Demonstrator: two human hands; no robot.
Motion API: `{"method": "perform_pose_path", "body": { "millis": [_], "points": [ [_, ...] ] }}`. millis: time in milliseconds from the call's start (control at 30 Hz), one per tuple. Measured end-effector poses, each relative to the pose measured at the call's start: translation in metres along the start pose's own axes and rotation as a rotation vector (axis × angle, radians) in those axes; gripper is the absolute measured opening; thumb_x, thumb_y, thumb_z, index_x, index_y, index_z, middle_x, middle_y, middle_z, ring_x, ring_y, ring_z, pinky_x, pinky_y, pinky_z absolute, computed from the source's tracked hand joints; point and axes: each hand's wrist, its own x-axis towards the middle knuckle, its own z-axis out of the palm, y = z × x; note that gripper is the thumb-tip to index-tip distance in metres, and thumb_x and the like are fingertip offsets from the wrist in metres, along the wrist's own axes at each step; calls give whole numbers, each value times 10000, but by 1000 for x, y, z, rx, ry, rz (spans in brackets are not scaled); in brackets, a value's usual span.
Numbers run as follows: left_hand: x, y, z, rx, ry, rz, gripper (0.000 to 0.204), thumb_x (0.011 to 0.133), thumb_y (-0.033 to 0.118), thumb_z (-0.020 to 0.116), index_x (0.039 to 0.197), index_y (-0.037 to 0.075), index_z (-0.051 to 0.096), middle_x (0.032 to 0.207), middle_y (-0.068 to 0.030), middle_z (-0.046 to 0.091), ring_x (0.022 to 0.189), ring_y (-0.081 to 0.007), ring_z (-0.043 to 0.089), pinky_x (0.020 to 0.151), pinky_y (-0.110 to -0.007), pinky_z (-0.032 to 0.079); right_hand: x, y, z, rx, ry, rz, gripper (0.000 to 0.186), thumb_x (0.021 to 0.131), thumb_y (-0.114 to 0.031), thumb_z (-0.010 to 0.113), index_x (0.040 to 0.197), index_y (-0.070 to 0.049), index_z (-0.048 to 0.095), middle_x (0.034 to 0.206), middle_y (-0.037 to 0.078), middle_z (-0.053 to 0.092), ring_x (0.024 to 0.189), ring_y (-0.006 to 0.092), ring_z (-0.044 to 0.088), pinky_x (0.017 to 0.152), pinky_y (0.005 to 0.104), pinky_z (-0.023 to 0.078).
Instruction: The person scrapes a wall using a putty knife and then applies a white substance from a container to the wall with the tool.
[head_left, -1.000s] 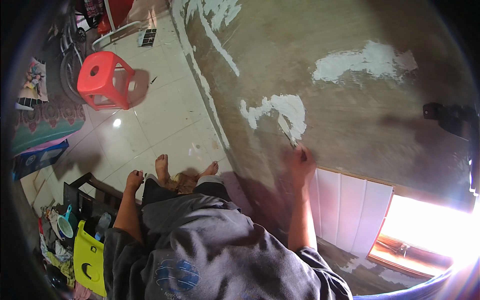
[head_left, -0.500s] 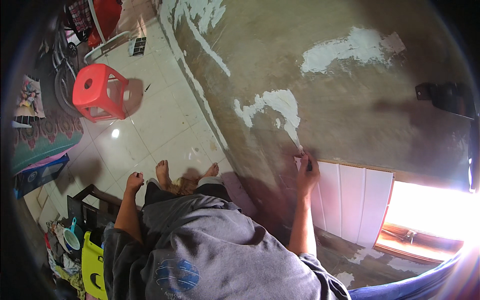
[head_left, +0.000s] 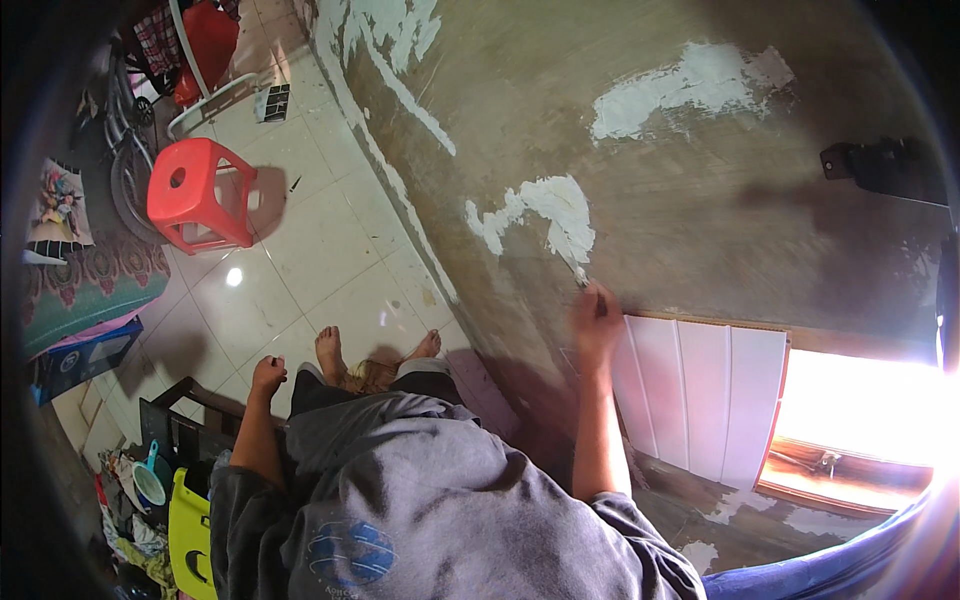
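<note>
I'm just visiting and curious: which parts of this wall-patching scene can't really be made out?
- Head view: the tool in the right hand is blurred and mostly covered by the fingers; only a tip shows at the white filler patch.
- The window is washed out by glare.
- The dark fixture sits in the shadowed fisheye rim.
- Whether the left hand grips anything is too small to tell.

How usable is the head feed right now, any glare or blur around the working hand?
Head view: the window opening at lower right is blown out, flaring over the rim; the right hand at the white filler patch is motion-blurred; the left hand sits in dim shade; fisheye bends the wall-floor edge.
</note>
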Motion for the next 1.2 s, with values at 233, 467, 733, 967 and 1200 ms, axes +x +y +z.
{"method": "perform_pose_path", "body": {
  "millis": [233,467,733,967,1200],
  "points": [
    [-1,-9,4,-13,-15,-19,336,949,333,534,878,4,552,728,-108,640,573,-198,631,487,-318,454,-31,-20,-74,127,54,50,262,958,-209,597,1082,14,657,889,90,676,842,149,621,753,296,492],
    [10,5,10,54,-38,2,331,953,331,531,884,8,555,746,-103,642,591,-189,631,500,-328,459,-39,20,-81,330,102,198,272,966,-221,592,1121,-5,649,825,42,649,625,46,499,550,205,400],
    [2,30,5,73,-23,9,326,964,318,522,891,1,552,738,-92,636,584,-180,623,503,-317,450,-31,8,-48,422,160,232,269,967,-235,589,1106,-13,652,823,28,636,598,24,474,508,180,384],
    [-9,20,5,95,-4,-21,344,947,307,530,869,-27,564,713,-120,646,573,-209,648,550,-335,494,-19,-7,-30,415,149,220,260,954,-244,601,1034,-5,661,786,11,622,602,34,489,524,188,392],
    [-14,11,5,70,23,3,348,936,291,528,849,-44,567,698,-138,648,578,-230,663,585,-347,523,-1,-38,-13,426,140,246,317,948,-289,598,1051,3,665,725,-8,578,558,40,457,494,209,359]
  ]
}}
